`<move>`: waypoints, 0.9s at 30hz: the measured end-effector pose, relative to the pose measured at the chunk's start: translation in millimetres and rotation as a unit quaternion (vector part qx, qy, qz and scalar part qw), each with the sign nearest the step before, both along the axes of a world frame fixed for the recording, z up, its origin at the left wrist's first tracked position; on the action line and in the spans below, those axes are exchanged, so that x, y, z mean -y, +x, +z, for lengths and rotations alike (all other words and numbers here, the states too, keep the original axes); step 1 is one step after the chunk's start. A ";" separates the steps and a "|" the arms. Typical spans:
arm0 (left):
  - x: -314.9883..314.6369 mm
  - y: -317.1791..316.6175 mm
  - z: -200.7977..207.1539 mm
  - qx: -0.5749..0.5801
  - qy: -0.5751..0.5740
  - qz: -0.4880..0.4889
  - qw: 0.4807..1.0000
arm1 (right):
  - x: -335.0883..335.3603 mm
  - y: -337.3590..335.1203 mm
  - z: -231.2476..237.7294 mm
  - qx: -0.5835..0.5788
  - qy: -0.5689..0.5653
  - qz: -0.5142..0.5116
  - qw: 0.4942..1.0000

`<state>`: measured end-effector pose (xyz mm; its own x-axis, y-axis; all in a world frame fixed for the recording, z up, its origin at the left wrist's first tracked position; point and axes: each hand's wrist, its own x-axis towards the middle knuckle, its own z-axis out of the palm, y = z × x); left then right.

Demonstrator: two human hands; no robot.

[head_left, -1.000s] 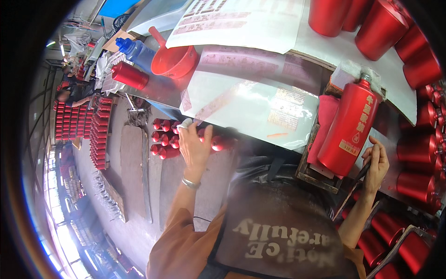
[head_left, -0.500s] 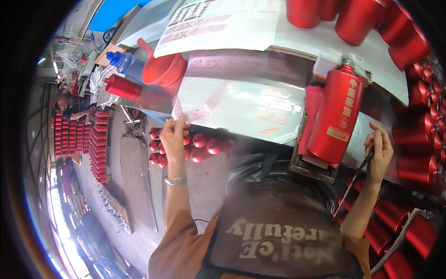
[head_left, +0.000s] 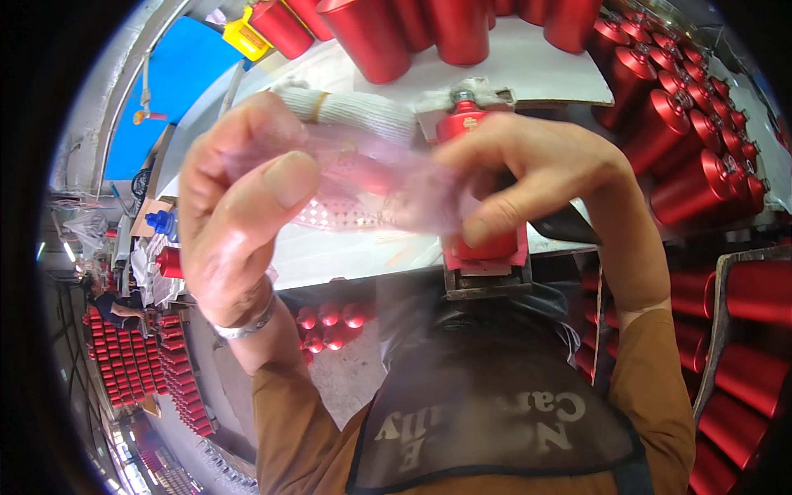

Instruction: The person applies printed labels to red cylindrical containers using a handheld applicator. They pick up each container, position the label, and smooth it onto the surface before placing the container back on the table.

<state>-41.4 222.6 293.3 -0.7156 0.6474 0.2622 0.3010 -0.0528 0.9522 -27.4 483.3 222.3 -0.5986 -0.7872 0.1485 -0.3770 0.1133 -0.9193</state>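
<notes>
A translucent pink plastic film [head_left: 355, 186] with faint printed patterns is stretched in mid-air in front of me, blurred in places. My left hand [head_left: 239, 194] pinches its left end between thumb and fingers. The other end is in my right hand [head_left: 536, 169], whose fingertips are smeared by motion. Beyond and below that hand, a red bottle [head_left: 495, 245] lies on a pink cloth in a wooden cradle [head_left: 488, 286], its middle hidden by the hand. A dark, flat thing [head_left: 569, 224] shows under my right wrist; I cannot tell whether the hand holds it.
Red bottles [head_left: 462, 37] stand along the bench's far side, with many more [head_left: 660, 124] at right. A tied white bundle [head_left: 363, 115] lies behind the film. Racked red bottles [head_left: 755, 342] are beside my right arm. A person [head_left: 115, 307] is far left.
Both hands have come up and together, nearer to my view. My right hand has moved left from beside the bottle onto the film, which the left hand alone held before.
</notes>
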 end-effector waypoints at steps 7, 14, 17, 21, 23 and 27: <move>9.0 26.3 -33.7 -0.069 -0.072 0.088 0.991 | -64.1 69.3 -29.0 0.089 0.052 -0.062 0.993; -15.2 45.1 -138.7 -0.023 -0.177 0.148 0.973 | -113.9 118.7 -69.5 0.252 0.100 -0.266 0.925; -24.2 49.7 -166.9 -0.037 -0.182 0.138 0.973 | -125.1 128.0 -88.9 0.296 0.078 -0.342 0.888; -32.2 52.8 -179.5 -0.066 -0.169 0.144 0.973 | -134.5 129.5 -103.3 0.295 0.099 -0.366 0.877; -34.5 53.3 -180.7 -0.053 -0.168 0.143 0.974 | -136.9 128.2 -105.9 0.287 0.089 -0.374 0.878; -35.7 52.7 -183.5 -0.035 -0.160 0.143 0.976 | -139.1 128.0 -107.0 0.288 0.095 -0.385 0.872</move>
<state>11.3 258.3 109.8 -0.8663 0.4813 0.1335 0.3247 0.3396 0.8827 100.6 622.4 115.3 -0.8927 -0.0969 -0.4401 0.3955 0.3000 -0.8681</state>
